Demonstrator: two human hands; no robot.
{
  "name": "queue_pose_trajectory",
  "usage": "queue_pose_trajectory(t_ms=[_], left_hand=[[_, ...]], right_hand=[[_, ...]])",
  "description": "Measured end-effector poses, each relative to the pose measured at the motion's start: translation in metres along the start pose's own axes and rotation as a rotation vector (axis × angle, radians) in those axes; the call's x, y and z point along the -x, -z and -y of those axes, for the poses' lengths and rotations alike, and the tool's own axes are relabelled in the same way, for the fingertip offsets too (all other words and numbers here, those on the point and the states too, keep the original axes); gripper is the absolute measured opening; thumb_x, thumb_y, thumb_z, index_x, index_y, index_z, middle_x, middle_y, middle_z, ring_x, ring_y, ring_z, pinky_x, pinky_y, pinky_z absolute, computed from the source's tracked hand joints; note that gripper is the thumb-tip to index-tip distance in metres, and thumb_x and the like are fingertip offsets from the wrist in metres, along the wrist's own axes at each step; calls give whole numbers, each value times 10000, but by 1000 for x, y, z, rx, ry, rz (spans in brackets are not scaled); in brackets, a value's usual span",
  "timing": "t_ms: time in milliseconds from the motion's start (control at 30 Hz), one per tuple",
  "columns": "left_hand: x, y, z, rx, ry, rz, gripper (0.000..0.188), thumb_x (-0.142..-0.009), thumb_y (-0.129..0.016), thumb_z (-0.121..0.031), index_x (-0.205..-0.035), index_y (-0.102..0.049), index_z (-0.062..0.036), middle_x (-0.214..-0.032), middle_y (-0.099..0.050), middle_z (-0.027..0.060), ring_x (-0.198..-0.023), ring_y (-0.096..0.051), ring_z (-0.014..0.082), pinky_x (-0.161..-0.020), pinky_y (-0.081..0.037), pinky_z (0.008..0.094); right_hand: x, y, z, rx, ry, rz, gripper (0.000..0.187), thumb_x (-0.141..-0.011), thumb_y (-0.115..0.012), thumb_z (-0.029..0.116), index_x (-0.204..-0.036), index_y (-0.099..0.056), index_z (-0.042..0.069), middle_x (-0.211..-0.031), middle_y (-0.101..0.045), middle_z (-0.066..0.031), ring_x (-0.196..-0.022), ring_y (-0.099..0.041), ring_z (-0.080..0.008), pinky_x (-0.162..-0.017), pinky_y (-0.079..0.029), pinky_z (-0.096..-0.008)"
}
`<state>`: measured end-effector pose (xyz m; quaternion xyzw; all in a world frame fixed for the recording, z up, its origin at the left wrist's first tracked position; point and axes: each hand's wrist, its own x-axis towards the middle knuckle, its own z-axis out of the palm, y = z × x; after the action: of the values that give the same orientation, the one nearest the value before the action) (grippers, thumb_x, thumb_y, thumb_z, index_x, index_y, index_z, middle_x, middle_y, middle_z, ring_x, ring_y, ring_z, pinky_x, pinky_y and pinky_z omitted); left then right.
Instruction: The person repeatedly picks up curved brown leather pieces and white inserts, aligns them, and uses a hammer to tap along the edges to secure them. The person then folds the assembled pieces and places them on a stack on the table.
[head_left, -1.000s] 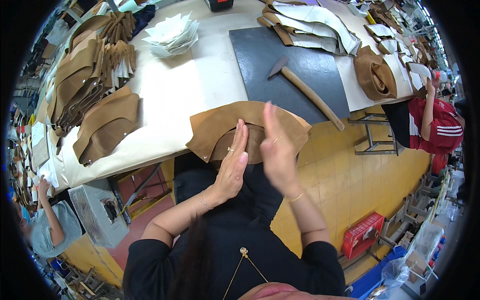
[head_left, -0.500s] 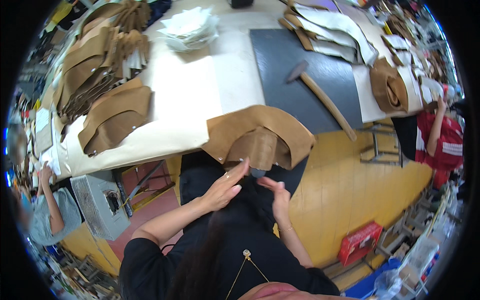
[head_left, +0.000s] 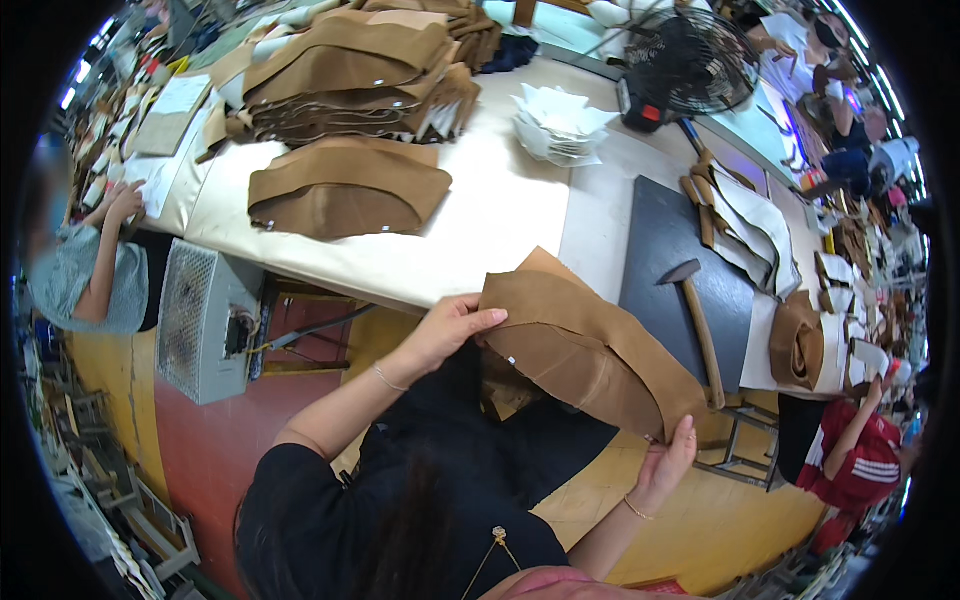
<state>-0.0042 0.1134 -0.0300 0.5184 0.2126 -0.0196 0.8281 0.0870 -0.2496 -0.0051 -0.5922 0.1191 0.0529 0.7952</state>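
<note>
A brown, curved leather piece (head_left: 600,355) is stretched between my two hands above my lap, at the table's front edge. My left hand (head_left: 445,332) pinches its left end, thumb on top. At its lower right corner, my right hand (head_left: 668,465) grips the edge between thumb and fingers. A wide band runs along the piece's upper side, with a rounded, creased panel below it. Small white marks show near the lower edge. On the table to the left lies a similar brown leather piece (head_left: 345,190), out of my hands.
Beyond it rises a stack of brown pieces (head_left: 350,70). A hammer (head_left: 700,335) rests on a dark board (head_left: 650,245), its handle over the front edge. White sheets (head_left: 562,125) and a black fan (head_left: 690,62) stand farther back. Co-workers sit at left (head_left: 85,270) and right (head_left: 850,455).
The leather piece has been lifted from its bent position over my lap and spread out. My hands have moved apart to its two ends. The view has turned.
</note>
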Motion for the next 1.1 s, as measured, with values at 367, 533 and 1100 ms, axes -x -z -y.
queue_pose_trajectory(t_ms=[367, 533, 1100], left_hand=[[96, 158, -126, -86, -433, -615, 300, -946, -689, -206, -1180, -676, -19, -1061, -724, 25, -880, -656, 83, -756, -512, 225], [115, 260, -152, -266, -245, -773, 571, -941, -697, -379, -1328, -580, 24, -1187, -686, 146, -981, -665, 161, -822, -526, 289], [-52, 73, -144, -650, -406, -356, 183, -911, -725, -150, -886, -697, 30, -784, -642, 27, -674, -570, 88, -616, -454, 214]], right_hand=[[14, -246, -13, 123, -155, 719, 313, -1049, -514, 159, -1311, -536, -10, -1170, -662, -98, -959, -676, -172, -718, -578, -303], [8, -334, -63, 143, -231, 927, 504, -1021, -591, 251, -1414, -442, -27, -1291, -609, -141, -1165, -614, -206, -970, -533, -358], [1, -200, -20, 872, 437, 591, 202, -934, -653, 119, -1100, -689, 11, -1001, -697, -133, -913, -681, -286, -813, -524, -354]])
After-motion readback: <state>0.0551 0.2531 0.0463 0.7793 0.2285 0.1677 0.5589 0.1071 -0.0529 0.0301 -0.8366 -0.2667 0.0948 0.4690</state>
